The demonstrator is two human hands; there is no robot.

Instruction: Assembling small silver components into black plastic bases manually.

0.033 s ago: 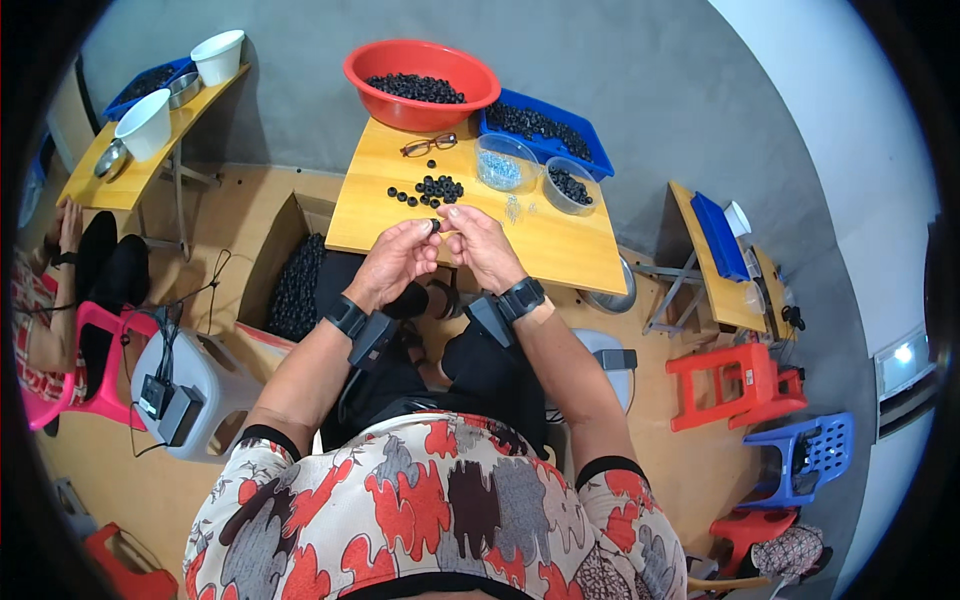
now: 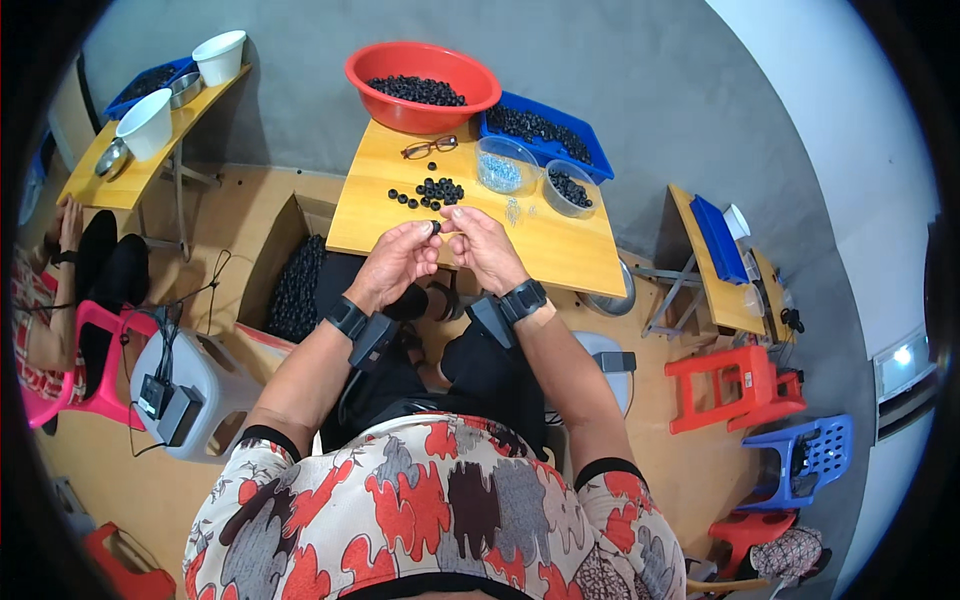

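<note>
Over the near edge of the yellow table, my left hand pinches a small round black part between thumb and fingers. My right hand is closed too, its thumb and fingertips pressed together right beside that part. Whatever it grips is too small to make out. Just beyond my fingers lies a loose pile of similar black parts. Right of the pile are small clear or silvery pieces. A clear tub with pale blue pieces and a clear tub of black parts stand further right.
At the table's far end are a red basin and a blue tray, both with black parts. Eyeglasses lie nearby. A box of black parts is on the floor at left. Another person sits far left. Red stools stand at right.
</note>
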